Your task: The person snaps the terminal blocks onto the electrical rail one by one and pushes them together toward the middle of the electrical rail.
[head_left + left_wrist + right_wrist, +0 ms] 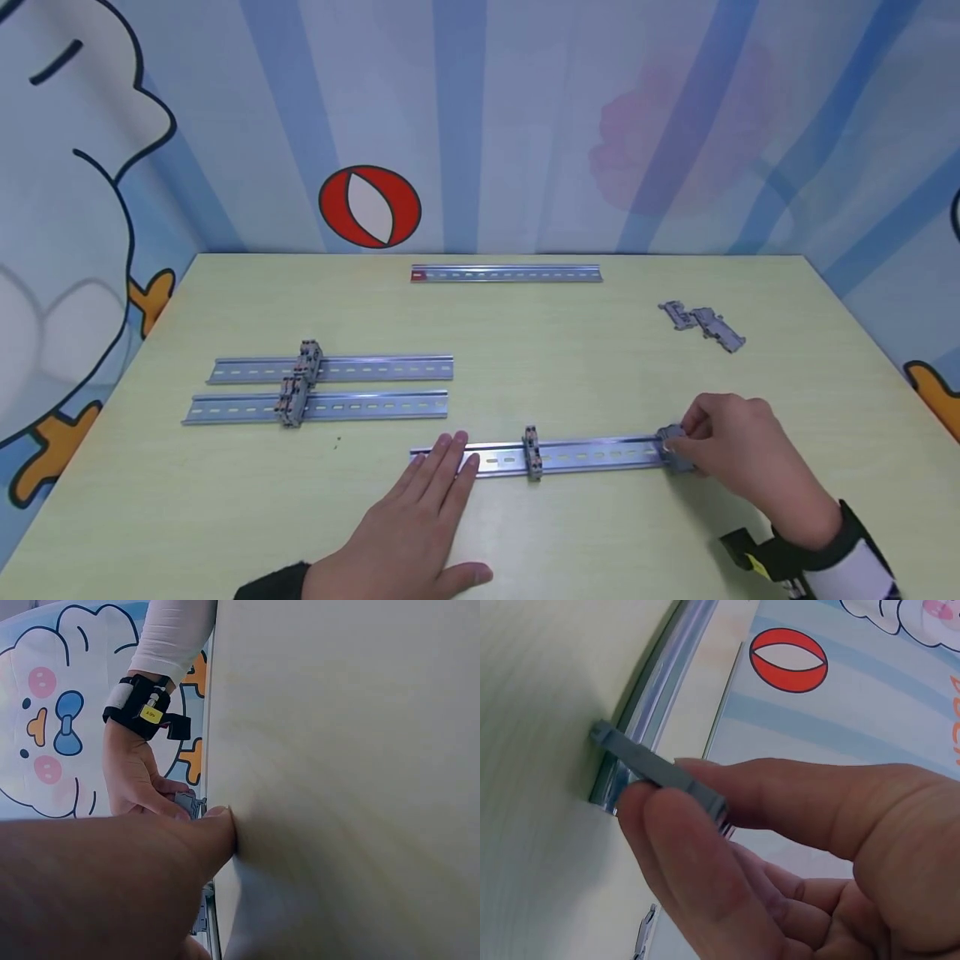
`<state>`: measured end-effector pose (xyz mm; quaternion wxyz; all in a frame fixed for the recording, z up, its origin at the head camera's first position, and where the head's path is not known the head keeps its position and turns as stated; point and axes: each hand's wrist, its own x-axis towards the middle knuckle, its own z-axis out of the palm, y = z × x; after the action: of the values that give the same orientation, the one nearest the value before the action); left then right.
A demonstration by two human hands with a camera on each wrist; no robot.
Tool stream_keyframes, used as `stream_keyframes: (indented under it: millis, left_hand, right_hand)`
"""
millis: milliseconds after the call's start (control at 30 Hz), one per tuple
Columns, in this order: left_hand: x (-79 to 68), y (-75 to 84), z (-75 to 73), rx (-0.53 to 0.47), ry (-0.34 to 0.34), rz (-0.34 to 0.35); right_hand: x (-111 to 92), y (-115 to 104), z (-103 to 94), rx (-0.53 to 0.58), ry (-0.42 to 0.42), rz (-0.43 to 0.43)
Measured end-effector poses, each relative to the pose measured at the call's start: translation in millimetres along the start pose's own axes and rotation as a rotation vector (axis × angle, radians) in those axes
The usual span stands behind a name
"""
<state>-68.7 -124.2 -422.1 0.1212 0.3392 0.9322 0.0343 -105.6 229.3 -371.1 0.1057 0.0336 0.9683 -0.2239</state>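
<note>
A slotted metal DIN rail (600, 455) lies across the front of the table. The straight fingers of my left hand (408, 525) rest over its left end. At the right end, my right hand (738, 450) pinches a grey terminal block (656, 766) between thumb and fingers. That block lies across the rail's end; whether it is clipped on I cannot tell. Farther left along the same rail, another terminal block (532, 454) stands upright. In the left wrist view the left thumb (217, 825) covers part of the scene.
Two parallel DIN rails, a rear one (390, 367) and a nearer one (382, 405), lie at left with terminal blocks (298, 387) across them. Another rail (510, 273) lies by the back edge. Loose grey terminal blocks (716, 327) lie flat at back right. A printed wall (525, 125) borders the table.
</note>
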Motion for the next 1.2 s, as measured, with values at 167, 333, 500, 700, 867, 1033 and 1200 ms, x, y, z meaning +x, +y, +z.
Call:
stream_keyframes:
  millis: [167,333,500,700,867,1033,1200]
  left_hand:
    - [1.1,1.3,-1.1,-0.010,-0.003,0.004]
    - [2.3,0.9,0.5,-0.023,-0.022,-0.002]
    - [1.1,0.7,2.9,-0.034,-0.008,0.002]
    - [0.2,2.7,4.0,-0.022,0.019,0.016]
    - [-2.2,2.9,3.8,0.007,0.069,0.040]
    - [-1.5,2.4,0.8,-0.003,0.064,0.032]
    - [-1.1,2.6,-2.3,-0.042,0.020,0.012]
  right_hand:
    - [-1.6,-2.1,2.3,-0.019,0.035,-0.026]
    - [-1.4,-6.6,5.1,-0.037,0.076,-0.057]
    - [2.0,-9.5,6.2,-0.027,0.052,-0.053]
    - [1.6,-6.9,5.1,-0.002,0.031,-0.066]
    - [2.8,-6.1,1.8,0.034,0.012,-0.055]
    - [7.0,-8.5,-0.9,0.023,0.020,-0.075]
    - [10.9,-10.0,0.3,0.018,-0.003,-0.062]
